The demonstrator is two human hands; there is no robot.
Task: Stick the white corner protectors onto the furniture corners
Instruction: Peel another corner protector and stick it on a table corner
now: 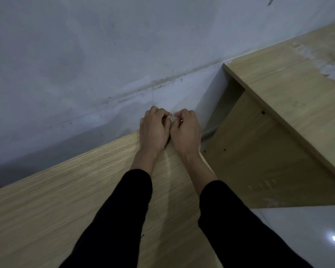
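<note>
A small whitish, translucent corner protector is pinched between the fingertips of both hands. My left hand and my right hand touch each other over the far corner of a light wooden furniture top, close to the wall. Their curled fingers hide most of the protector and the corner itself. Both forearms wear black sleeves.
A pale blue-grey wall with stains runs behind the furniture. To the right stands another light wooden unit with an open compartment below its top. Glossy white floor tiles show at the lower right.
</note>
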